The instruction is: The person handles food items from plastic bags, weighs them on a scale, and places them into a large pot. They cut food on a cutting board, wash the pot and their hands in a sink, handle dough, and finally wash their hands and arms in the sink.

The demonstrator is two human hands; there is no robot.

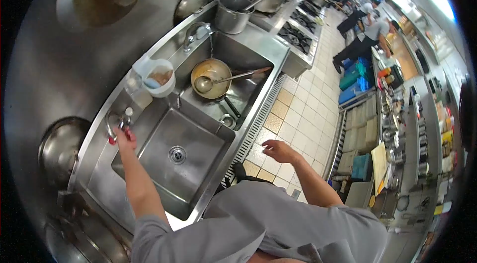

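Note:
My left hand (126, 139) is at the faucet (117, 121) on the back rim of the near sink basin (166, 163), its fingers curled on the tap handle, where bits of red show. My right hand (281, 151) hangs in the air beyond the sink's front edge, over the tiled floor, holding nothing, with loosely bent fingers. In the far basin a pan (201, 70) with brownish residue lies with a ladle (202, 84) across it. A small metal cup (228, 121) sits in that basin's near corner. Thin water runs from the second faucet (190, 39).
On the sink ledge stand a white container (164, 88) with brown contents and a clear container (139, 95). A tall pot (232, 16) is beside the far basin, near the stove (298, 34). Co-workers (365, 39) stand down the aisle by shelves and a counter on the right.

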